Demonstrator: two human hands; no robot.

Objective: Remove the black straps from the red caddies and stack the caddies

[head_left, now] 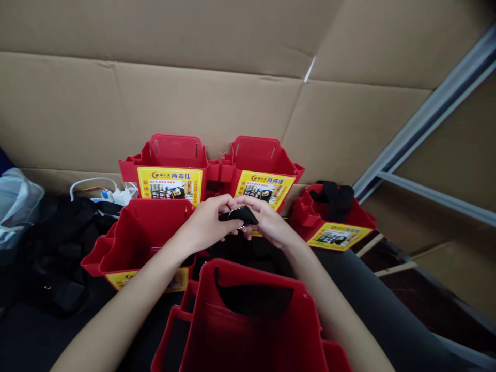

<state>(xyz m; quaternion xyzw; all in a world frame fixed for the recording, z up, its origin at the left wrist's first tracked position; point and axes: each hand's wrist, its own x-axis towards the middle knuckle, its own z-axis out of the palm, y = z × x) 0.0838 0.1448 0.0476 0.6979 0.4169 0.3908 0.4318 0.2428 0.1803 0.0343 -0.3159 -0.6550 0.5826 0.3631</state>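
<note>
Both my hands meet in mid-view over the nearest red plastic box [199, 315]. My left hand [211, 219] pinches a short piece of black strap [248, 214] that has a thin metal ring [241, 225] at it. The fingers of my right hand [269, 219] close on the same strap from the other side, and some fingertips are hidden behind it. Inside the near box, against its far wall, hangs a loop of black webbing [253, 299]. Whether it joins the strap in my hands cannot be seen.
Two red boxes with yellow labels [170, 183] stand against a cardboard wall [201, 103]. Another red box [143, 227] is at left; one at right [306, 206] holds rolled black strap [335, 199]. Black straps [58, 248], white plugs [124, 195] and a plastic bag [17, 201] lie left.
</note>
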